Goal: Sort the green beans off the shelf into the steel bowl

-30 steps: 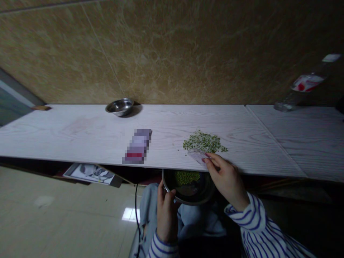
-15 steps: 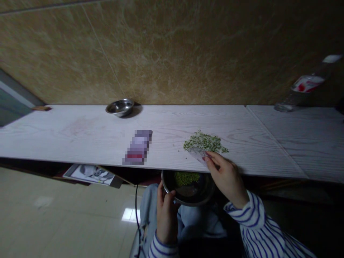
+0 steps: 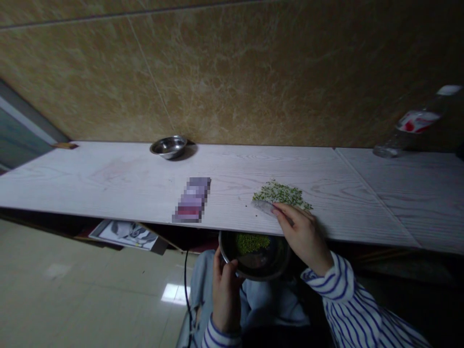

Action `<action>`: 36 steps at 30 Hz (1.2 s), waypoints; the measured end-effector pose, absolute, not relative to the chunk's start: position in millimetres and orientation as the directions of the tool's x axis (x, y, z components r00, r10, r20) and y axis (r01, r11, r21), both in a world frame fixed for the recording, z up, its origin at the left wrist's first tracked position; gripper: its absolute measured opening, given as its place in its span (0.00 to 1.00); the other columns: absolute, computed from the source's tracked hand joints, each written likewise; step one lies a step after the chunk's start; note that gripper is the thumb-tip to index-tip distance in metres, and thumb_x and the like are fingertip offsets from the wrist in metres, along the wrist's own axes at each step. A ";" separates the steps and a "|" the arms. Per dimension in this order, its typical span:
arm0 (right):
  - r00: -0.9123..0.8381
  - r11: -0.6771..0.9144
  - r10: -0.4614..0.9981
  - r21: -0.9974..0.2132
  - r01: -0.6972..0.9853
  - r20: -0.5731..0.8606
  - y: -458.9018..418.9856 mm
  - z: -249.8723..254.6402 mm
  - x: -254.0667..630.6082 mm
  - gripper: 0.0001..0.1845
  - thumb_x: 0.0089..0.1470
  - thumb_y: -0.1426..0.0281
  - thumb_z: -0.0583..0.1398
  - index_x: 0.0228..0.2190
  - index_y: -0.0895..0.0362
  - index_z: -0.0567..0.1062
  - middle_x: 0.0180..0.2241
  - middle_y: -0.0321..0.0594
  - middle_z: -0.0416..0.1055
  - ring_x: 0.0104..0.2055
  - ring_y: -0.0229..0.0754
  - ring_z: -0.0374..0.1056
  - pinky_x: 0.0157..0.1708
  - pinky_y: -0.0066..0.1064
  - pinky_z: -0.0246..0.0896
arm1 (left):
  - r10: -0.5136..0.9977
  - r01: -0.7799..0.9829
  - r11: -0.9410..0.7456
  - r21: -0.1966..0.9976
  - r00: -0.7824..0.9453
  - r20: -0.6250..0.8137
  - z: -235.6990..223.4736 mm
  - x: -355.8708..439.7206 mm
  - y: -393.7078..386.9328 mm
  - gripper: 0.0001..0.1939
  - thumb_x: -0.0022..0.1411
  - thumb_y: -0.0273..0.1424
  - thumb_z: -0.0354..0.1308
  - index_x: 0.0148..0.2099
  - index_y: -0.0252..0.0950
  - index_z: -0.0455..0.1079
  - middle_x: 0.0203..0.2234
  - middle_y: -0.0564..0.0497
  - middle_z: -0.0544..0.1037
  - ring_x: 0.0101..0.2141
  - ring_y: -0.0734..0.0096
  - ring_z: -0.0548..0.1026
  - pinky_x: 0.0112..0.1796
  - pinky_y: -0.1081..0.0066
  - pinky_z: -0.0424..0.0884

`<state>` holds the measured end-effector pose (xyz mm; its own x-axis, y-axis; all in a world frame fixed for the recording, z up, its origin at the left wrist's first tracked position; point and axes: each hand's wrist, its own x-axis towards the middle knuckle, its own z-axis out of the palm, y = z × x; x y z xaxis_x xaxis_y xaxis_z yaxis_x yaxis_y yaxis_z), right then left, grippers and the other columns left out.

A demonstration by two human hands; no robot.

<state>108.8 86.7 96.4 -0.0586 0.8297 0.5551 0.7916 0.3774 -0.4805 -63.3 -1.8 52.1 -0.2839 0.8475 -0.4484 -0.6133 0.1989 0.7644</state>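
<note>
My left hand (image 3: 226, 292) grips the rim of a metal bowl (image 3: 264, 275), thumb on the near left edge. The bowl is just under the table's front edge, above my lap, and green mung beans (image 3: 252, 243) lie inside it. My right hand (image 3: 302, 232) pinches a clear, thin plastic piece (image 3: 263, 206) between thumb and fingers; its exact kind is unclear. That piece is low over the tabletop, at the near side of a spread of mung beans (image 3: 284, 192). A couple of stray dark specks lie to its left.
On the white wood-grain table (image 3: 119, 188) lies a pixelated purple rectangular item (image 3: 193, 199). A small metal bowl (image 3: 168, 147) stands by the tiled wall, and a clear bottle (image 3: 416, 122) at the back right. Below the table is an open drawer (image 3: 126, 235); a black cable (image 3: 186, 285) hangs nearby.
The camera view has shifted a little. My right hand has moved the plastic piece slightly left relative to the loose beans. My left hand still holds the bowl.
</note>
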 end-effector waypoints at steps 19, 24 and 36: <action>-0.166 0.393 0.808 -0.308 0.866 0.565 81.7 104.8 124.1 0.16 0.68 0.69 0.53 0.44 0.54 0.81 0.39 0.44 0.83 0.40 0.46 0.77 0.40 0.38 0.61 | 0.848 -0.622 0.218 0.752 -0.261 -0.462 45.9 -66.1 -0.2 0.29 0.59 0.32 0.60 0.63 0.43 0.63 0.59 0.42 0.71 0.52 0.54 0.73 0.38 0.66 0.74; -0.180 0.396 0.796 -0.272 0.877 0.578 87.8 99.4 119.3 0.15 0.67 0.71 0.54 0.45 0.55 0.81 0.39 0.45 0.83 0.39 0.46 0.77 0.39 0.38 0.60 | 0.859 -0.621 0.205 0.756 -0.257 -0.443 45.7 -65.3 0.1 0.27 0.60 0.32 0.59 0.61 0.43 0.65 0.60 0.42 0.70 0.54 0.53 0.71 0.40 0.65 0.74; -0.184 0.403 0.784 -0.261 0.877 0.593 80.1 101.2 128.3 0.14 0.67 0.71 0.55 0.45 0.56 0.80 0.38 0.45 0.83 0.39 0.47 0.77 0.38 0.38 0.58 | 0.850 -0.613 0.227 0.757 -0.254 -0.461 44.5 -62.8 -0.5 0.30 0.60 0.33 0.60 0.64 0.43 0.63 0.62 0.42 0.69 0.53 0.54 0.72 0.38 0.66 0.74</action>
<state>128.3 80.1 101.2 -0.1839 0.7837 0.5932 0.8770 0.4034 -0.2610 -62.8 -0.5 44.5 -0.2541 0.8504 -0.4608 -0.6128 0.2271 0.7569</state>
